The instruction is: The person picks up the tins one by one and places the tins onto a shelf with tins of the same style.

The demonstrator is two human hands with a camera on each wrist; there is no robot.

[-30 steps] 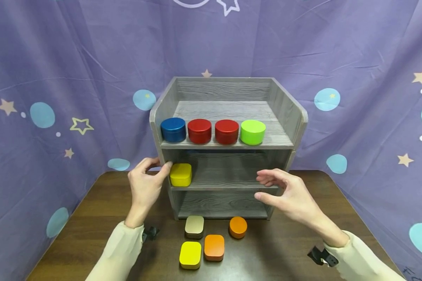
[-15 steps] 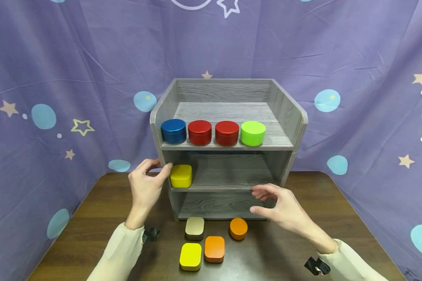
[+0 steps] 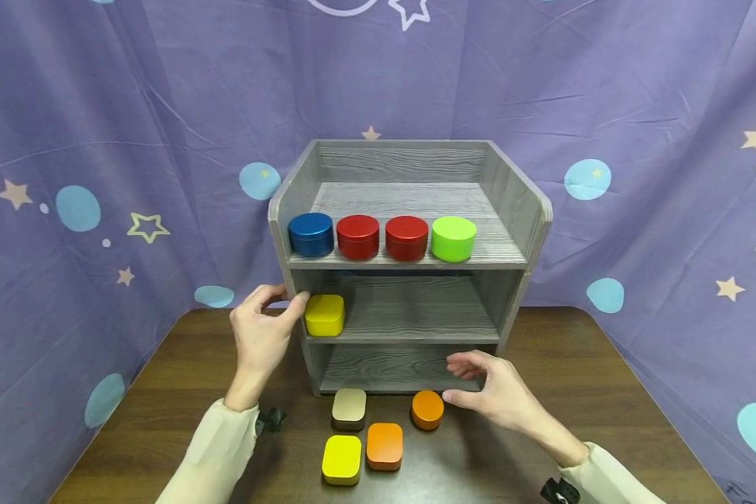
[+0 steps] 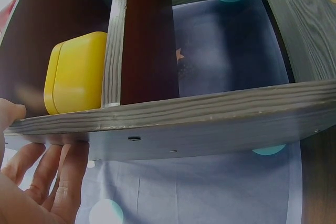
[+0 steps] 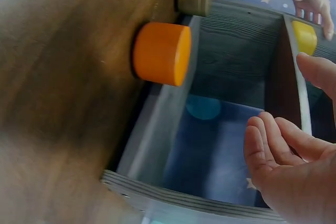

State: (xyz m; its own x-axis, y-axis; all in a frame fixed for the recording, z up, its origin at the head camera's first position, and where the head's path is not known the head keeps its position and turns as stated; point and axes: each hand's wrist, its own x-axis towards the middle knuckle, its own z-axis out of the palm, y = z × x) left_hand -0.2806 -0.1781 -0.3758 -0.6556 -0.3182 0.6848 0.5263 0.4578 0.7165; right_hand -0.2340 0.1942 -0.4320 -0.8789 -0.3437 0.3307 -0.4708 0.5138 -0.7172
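Left hand (image 3: 261, 332) grips left side panel (image 4: 210, 109) of grey wood-grain shelf unit (image 3: 416, 297) between thumb and fingers, beside glossy yellow rounded-square box (image 3: 324, 316) on middle tier (image 3: 409, 327). Right hand (image 3: 494, 392) holds nothing, fingers parted from thumb, just beside glossy orange cylindrical box (image 3: 428, 410) on brown wood-grain table (image 3: 579, 378), before shelf unit.

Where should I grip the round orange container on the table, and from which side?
I'd pinch the round orange container by its curved side wall, coming from the person's right and slightly above. It stands upright, short and flat-topped. The square orange container and beige container sit to its left; the right hand is on its right, thumb and fingers apart.
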